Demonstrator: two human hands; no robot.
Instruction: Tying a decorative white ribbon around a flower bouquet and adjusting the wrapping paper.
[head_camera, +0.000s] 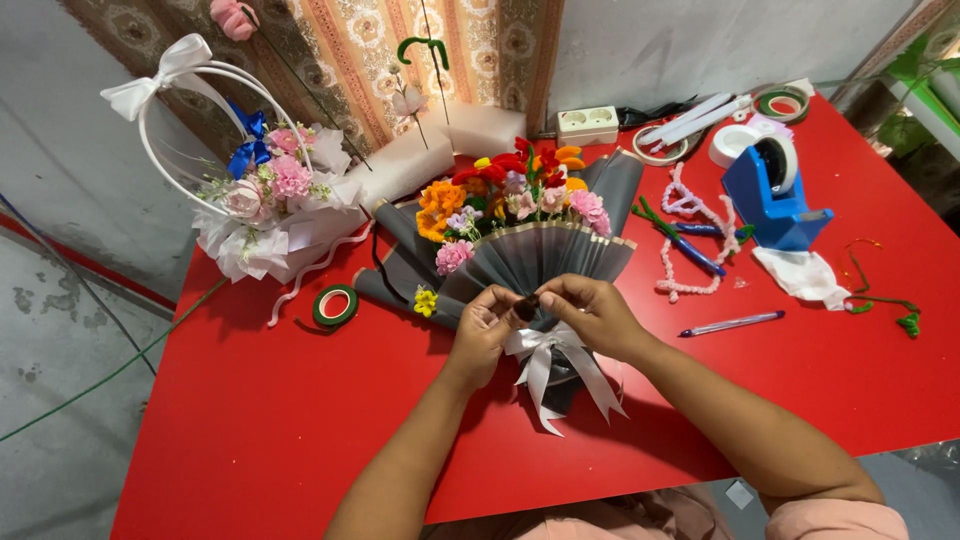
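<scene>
- Red table (300, 440) fills the view, before a grey wall.
- Bouquet (520, 235) in grey wrap lies at the table's middle, white bow (550, 365) at its neck.
- Flower basket (265, 200) stands to its left.
- Blue tape dispenser (775, 200) sits at right.
- Left hand (480, 335) and right hand (590, 310), each grip pinched, together hold a small dark piece (527, 306) just above the bow.

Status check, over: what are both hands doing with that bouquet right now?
Left hand and right hand both pinch a small dark piece over the bouquet. White ribbon bow tied just below. Nothing in the way.
</scene>
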